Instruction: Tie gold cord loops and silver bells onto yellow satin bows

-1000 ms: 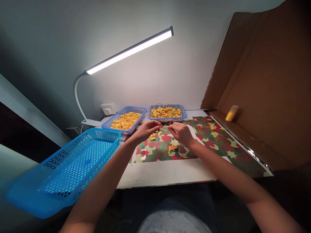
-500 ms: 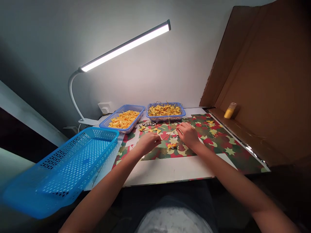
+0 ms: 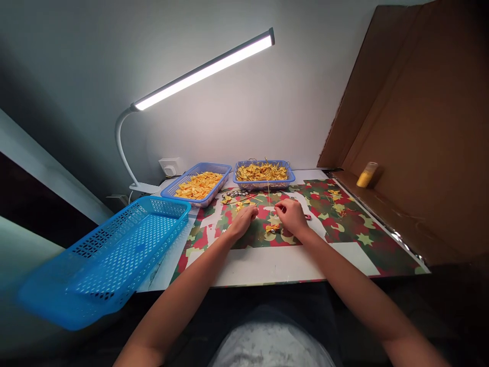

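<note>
1. One white table bears a red-and-green star-patterned sheet under a bar lamp against a grey wall. Brown cardboard stands at 3 o'clock.
2. Seen from the hands, a large blue basket sits tilted at 9 o'clock. An orange-filled basket is at 11, a gold-filled basket at 12 and a yellow bottle at 2.
3. Left hand lies half curled on the sheet; whether it holds anything cannot be told.
4. Right hand pinches a thin gold strand that rises at its 11 o'clock. A gold bow lies between the hands.
</note>
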`<action>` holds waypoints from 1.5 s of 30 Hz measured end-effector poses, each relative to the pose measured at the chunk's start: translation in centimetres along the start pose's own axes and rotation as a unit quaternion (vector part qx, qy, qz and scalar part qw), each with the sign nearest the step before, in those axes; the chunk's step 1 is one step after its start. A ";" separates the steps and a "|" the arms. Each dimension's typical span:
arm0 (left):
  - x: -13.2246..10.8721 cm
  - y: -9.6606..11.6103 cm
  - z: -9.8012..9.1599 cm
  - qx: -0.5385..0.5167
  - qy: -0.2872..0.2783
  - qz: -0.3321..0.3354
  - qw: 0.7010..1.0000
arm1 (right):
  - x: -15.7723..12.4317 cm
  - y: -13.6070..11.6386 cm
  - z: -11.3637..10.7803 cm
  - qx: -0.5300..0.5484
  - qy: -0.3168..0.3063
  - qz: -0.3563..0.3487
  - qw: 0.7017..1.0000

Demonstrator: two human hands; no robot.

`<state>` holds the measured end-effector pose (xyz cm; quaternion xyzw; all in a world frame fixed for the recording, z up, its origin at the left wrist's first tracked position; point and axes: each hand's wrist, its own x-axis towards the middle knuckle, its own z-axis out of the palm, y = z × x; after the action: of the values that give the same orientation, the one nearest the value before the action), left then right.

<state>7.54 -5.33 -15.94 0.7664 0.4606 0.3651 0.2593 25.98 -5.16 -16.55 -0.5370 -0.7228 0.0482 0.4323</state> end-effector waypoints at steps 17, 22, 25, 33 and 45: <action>-0.4 -1.5 1.8 -0.141 0.121 -0.060 0.981 | -1.1 -1.8 1.1 0.296 0.045 0.167 0.939; -0.3 -1.7 2.2 -0.217 0.121 -0.067 0.966 | -1.5 -2.8 1.7 0.443 0.008 0.236 0.865; -0.4 -1.4 2.2 -0.242 0.133 -0.062 0.959 | -1.6 -3.3 1.9 0.501 -0.013 0.268 0.823; -0.9 -0.1 2.4 -0.263 0.173 -0.016 0.949 | -1.8 -3.6 1.8 0.575 -0.031 0.309 0.757; -1.4 0.6 2.2 -0.222 0.155 0.004 0.963 | -1.7 -3.6 1.5 0.589 -0.029 0.328 0.738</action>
<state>9.13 -6.96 -17.28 0.6256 0.3995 0.5734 0.3468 22.38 -7.49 -16.52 -0.3770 -0.3413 0.6191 0.5984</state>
